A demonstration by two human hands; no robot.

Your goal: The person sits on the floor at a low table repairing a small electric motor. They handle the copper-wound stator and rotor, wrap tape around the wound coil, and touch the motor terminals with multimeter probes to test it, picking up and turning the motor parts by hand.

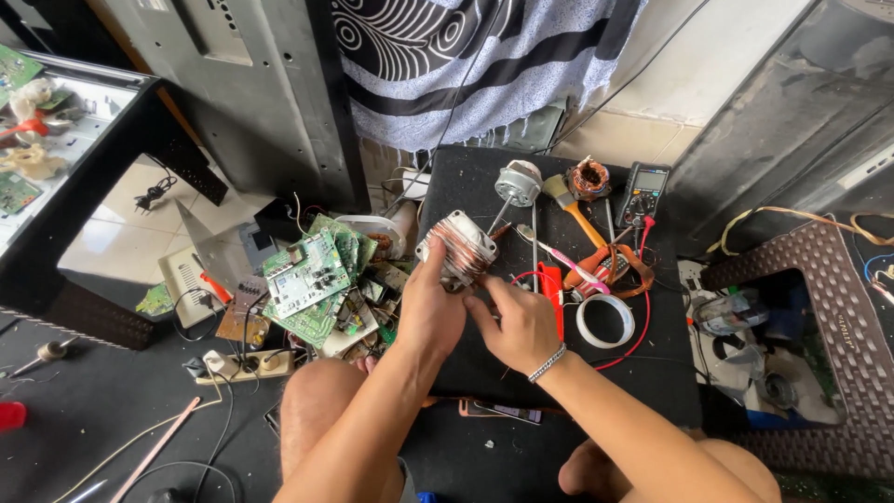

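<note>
My left hand holds up a small motor stator, a metal core wound with copper wire, above a black work mat. My right hand, with a silver bracelet at the wrist, touches the lower side of the stator with its fingertips, where thin copper wire ends show. Both hands are close together at the middle of the view.
On the mat lie a silver motor part, a brush, a copper coil, a multimeter, a tape roll, red leads and a phone. Green circuit boards and a power strip lie to the left.
</note>
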